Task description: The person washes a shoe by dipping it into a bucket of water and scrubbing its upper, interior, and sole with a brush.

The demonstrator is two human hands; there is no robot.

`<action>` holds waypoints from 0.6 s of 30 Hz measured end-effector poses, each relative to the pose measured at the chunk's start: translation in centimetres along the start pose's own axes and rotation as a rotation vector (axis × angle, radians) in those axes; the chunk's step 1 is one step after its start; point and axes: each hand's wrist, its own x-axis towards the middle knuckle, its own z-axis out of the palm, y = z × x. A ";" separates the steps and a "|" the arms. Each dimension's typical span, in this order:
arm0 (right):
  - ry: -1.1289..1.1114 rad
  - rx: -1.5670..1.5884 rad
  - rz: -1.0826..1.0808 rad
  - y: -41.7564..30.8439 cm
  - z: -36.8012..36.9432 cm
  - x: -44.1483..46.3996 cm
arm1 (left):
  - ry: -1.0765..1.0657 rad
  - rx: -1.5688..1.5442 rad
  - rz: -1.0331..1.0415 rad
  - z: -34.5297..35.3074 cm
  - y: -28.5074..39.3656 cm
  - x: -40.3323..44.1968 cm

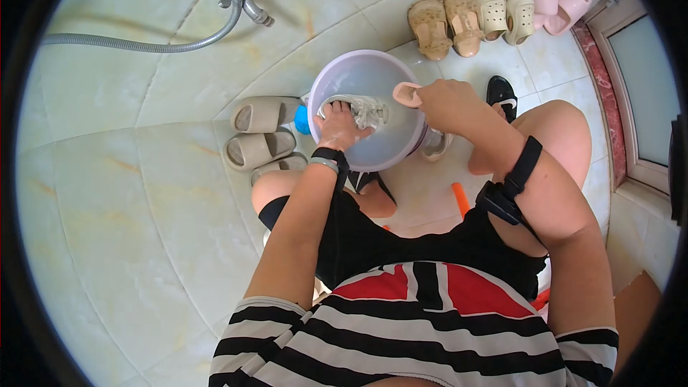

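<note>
A pale lilac basin (324, 79) of cloudy water stands on the floor in front of me. Inside it lies a white lace-up shoe (368, 110), partly under the water. My left hand (341, 127) grips this shoe near its opening, with the fingertips partly hidden. Over the basin's right rim, my right hand (446, 104) is closed around a peach-coloured brush (407, 94) with an oval head. No bristles show from this side, and the fist covers the handle. Another light-coloured shoe (435, 145) sits just right of the basin, partly hidden.
Beige slides (259, 149) and a blue object (302, 120) are left of the basin. Tan clogs (430, 29), cream clogs (491, 14) and pink slippers (570, 6) line the wall. A tap (251, 1) with a metal hose is above. An orange stick (460, 199) lies between my feet.
</note>
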 end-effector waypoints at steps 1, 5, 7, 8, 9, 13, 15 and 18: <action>0.005 -0.017 -0.020 0.1 0.2 0.1 | 0.000 0.001 0.001 0.0 0.1 0.0; 0.019 -0.030 -0.058 0.0 0.1 -0.3 | -0.030 -0.047 -0.059 -0.3 0.4 -0.6; 0.010 -0.026 -0.044 -0.1 -0.1 -0.4 | -0.054 -0.077 -0.084 -0.1 0.4 -0.6; 0.002 -0.022 -0.031 -0.1 -0.1 -0.5 | 0.038 -0.092 -0.063 0.5 0.3 -0.8; 0.001 -0.020 -0.029 -0.1 0.0 -0.5 | 0.130 -0.108 -0.042 1.0 0.1 -0.9; -0.001 -0.026 -0.025 -0.1 0.3 -0.1 | 0.070 -0.113 -0.033 1.3 -0.6 -0.4; -0.012 -0.026 -0.019 -0.2 0.2 -0.1 | 0.204 -0.051 -0.029 2.4 -0.4 -0.7; -0.006 -0.035 -0.045 -0.2 0.1 -0.4 | 0.277 -0.004 0.021 3.9 -0.4 -0.8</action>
